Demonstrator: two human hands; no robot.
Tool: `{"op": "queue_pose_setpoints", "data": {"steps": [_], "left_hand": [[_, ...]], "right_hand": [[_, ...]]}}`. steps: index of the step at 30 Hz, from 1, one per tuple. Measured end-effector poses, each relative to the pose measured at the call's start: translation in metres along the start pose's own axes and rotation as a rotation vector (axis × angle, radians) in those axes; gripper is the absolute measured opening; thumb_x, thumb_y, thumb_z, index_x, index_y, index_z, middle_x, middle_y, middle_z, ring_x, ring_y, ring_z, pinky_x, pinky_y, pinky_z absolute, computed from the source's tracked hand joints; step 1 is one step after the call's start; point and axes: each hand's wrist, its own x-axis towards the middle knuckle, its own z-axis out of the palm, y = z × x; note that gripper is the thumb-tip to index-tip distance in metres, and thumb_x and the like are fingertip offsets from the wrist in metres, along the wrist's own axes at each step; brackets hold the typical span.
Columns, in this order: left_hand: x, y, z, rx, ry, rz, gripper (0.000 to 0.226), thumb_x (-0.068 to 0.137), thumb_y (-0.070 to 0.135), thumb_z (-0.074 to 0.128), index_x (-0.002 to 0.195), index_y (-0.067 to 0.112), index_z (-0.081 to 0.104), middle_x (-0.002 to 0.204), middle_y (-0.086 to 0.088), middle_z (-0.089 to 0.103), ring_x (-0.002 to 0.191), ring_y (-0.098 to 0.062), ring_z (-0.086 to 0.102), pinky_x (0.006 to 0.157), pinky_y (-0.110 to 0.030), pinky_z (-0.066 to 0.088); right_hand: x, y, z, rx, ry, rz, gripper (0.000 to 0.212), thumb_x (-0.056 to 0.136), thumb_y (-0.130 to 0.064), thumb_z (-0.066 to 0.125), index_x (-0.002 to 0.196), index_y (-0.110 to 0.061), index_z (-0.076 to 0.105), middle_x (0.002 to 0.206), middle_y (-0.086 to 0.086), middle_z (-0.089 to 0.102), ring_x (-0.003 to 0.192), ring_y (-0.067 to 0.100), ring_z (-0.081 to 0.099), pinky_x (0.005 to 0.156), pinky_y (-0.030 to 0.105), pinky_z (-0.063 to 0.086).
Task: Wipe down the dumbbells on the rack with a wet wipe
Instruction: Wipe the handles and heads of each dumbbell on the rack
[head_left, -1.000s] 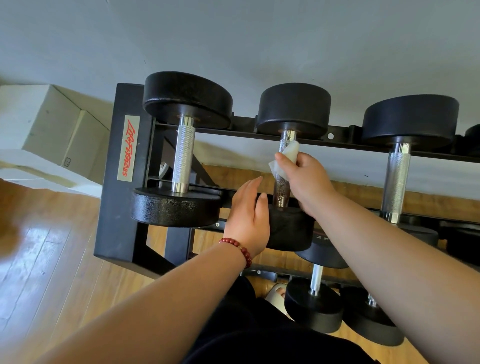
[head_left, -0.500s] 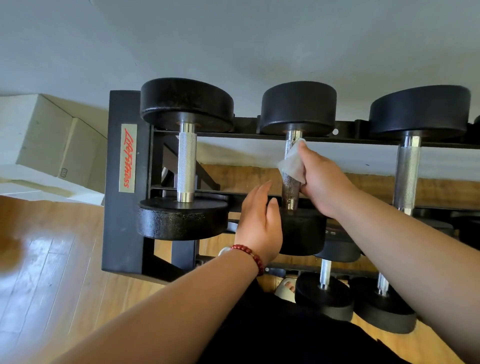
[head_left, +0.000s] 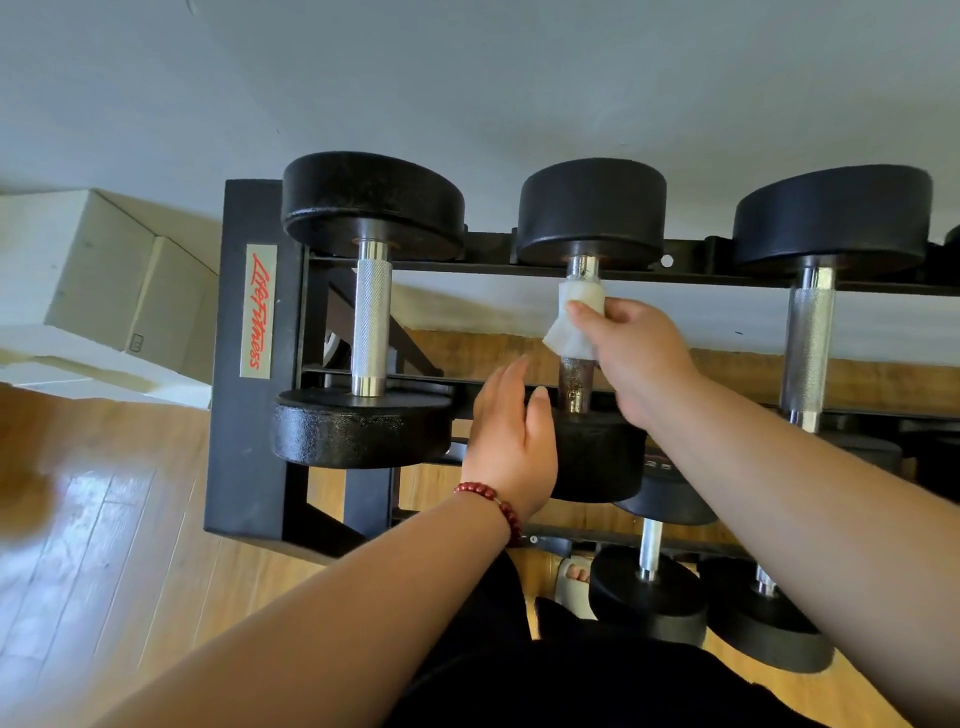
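Three black dumbbells lie across the top tier of a black rack (head_left: 249, 415). My right hand (head_left: 636, 353) grips a white wet wipe (head_left: 574, 325) wrapped round the upper part of the middle dumbbell's handle (head_left: 574, 387). The bare lower part of that handle looks dark and worn. My left hand (head_left: 511, 441), with a red bead bracelet at the wrist, rests with straight fingers against the near head (head_left: 597, 457) of the middle dumbbell (head_left: 592, 208). The left dumbbell (head_left: 371, 322) and the right dumbbell (head_left: 808, 338) have shiny knurled handles and are untouched.
Smaller dumbbells (head_left: 649, 592) sit on a lower tier at the bottom right. A pale cardboard box (head_left: 104, 275) stands against the grey wall left of the rack. Wooden floor (head_left: 93, 545) lies to the left. My dark clothing fills the bottom middle.
My right hand has slid the wipe further up the middle handle toward the far head. My left hand has stayed on the near head. The camera has shifted slightly.
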Motion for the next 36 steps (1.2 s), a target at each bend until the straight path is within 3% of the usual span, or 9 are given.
{"op": "queue_pose_setpoints", "data": {"steps": [5, 7, 13, 15, 18, 25, 30, 34, 36], "left_hand": [[-0.004, 0.014, 0.004, -0.140, 0.082, -0.051, 0.050, 0.103, 0.038, 0.033, 0.151, 0.024, 0.026, 0.158, 0.005, 0.023, 0.144, -0.008, 0.020, 0.113, -0.027, 0.017], [-0.001, 0.024, 0.008, -0.150, 0.118, -0.064, 0.051, 0.104, 0.039, 0.030, 0.152, 0.022, 0.025, 0.158, 0.004, 0.022, 0.145, -0.010, 0.019, 0.113, -0.027, 0.017], [0.005, 0.028, 0.017, -0.059, 0.225, -0.051, 0.050, 0.104, 0.036, 0.030, 0.150, 0.016, 0.029, 0.155, 0.000, 0.030, 0.142, -0.013, 0.027, 0.107, -0.024, 0.022], [0.005, 0.028, 0.018, -0.050, 0.242, -0.052, 0.050, 0.104, 0.036, 0.030, 0.150, 0.017, 0.030, 0.155, 0.001, 0.031, 0.141, -0.012, 0.028, 0.104, -0.022, 0.022], [0.005, 0.028, 0.020, -0.035, 0.275, -0.046, 0.049, 0.104, 0.035, 0.031, 0.149, 0.017, 0.032, 0.154, 0.000, 0.032, 0.141, -0.013, 0.030, 0.105, -0.022, 0.023], [0.006, 0.026, 0.022, -0.015, 0.312, -0.032, 0.047, 0.104, 0.034, 0.032, 0.148, 0.017, 0.034, 0.152, 0.001, 0.035, 0.139, -0.012, 0.032, 0.105, -0.022, 0.025], [0.006, 0.025, 0.022, 0.009, 0.344, -0.022, 0.046, 0.104, 0.032, 0.033, 0.147, 0.017, 0.036, 0.150, 0.001, 0.038, 0.138, -0.012, 0.034, 0.105, -0.021, 0.026], [0.006, 0.024, 0.022, 0.000, 0.338, -0.020, 0.046, 0.104, 0.033, 0.033, 0.148, 0.020, 0.034, 0.152, 0.002, 0.036, 0.139, -0.010, 0.032, 0.104, -0.020, 0.025], [0.006, 0.024, 0.022, -0.017, 0.337, -0.019, 0.046, 0.104, 0.033, 0.033, 0.148, 0.020, 0.034, 0.152, 0.002, 0.036, 0.139, -0.011, 0.033, 0.104, -0.021, 0.026]], "right_hand": [[0.009, -0.016, -0.004, 0.034, -0.005, 0.061, 0.035, 0.088, -0.037, 0.069, 0.114, -0.014, 0.064, 0.104, 0.001, 0.067, 0.097, 0.021, 0.065, 0.092, 0.044, 0.054], [0.016, -0.021, -0.004, 0.080, 0.007, 0.040, 0.025, 0.088, -0.035, 0.070, 0.105, -0.017, 0.066, 0.099, 0.001, 0.068, 0.095, 0.021, 0.066, 0.091, 0.044, 0.055], [0.008, -0.004, -0.008, 0.089, -0.039, 0.126, 0.029, 0.087, -0.034, 0.071, 0.111, -0.019, 0.065, 0.105, 0.004, 0.066, 0.100, 0.026, 0.064, 0.093, 0.045, 0.053], [0.011, -0.014, -0.010, 0.151, -0.045, 0.125, 0.016, 0.086, -0.029, 0.073, 0.093, -0.018, 0.064, 0.102, 0.005, 0.065, 0.099, 0.026, 0.063, 0.091, 0.046, 0.054], [0.016, -0.033, -0.007, 0.247, 0.013, 0.112, 0.021, 0.084, -0.028, 0.075, 0.077, -0.021, 0.057, 0.092, 0.002, 0.061, 0.095, 0.025, 0.062, 0.090, 0.045, 0.055], [0.005, 0.005, -0.013, 0.002, -0.107, 0.049, 0.014, 0.087, -0.036, 0.071, 0.090, -0.025, 0.063, 0.095, 0.000, 0.068, 0.096, 0.023, 0.065, 0.091, 0.046, 0.054], [0.022, -0.018, -0.007, 0.161, -0.040, 0.099, 0.018, 0.079, -0.036, 0.078, 0.077, -0.024, 0.065, 0.096, 0.003, 0.069, 0.096, 0.027, 0.065, 0.091, 0.047, 0.054], [0.007, 0.004, -0.009, 0.119, -0.063, 0.062, 0.011, 0.087, -0.035, 0.071, 0.092, -0.026, 0.068, 0.091, -0.003, 0.068, 0.096, 0.024, 0.066, 0.092, 0.046, 0.054], [0.005, 0.006, -0.011, 0.127, -0.088, 0.061, 0.009, 0.087, -0.033, 0.071, 0.086, -0.026, 0.066, 0.088, -0.002, 0.067, 0.095, 0.024, 0.066, 0.092, 0.047, 0.054]]}}
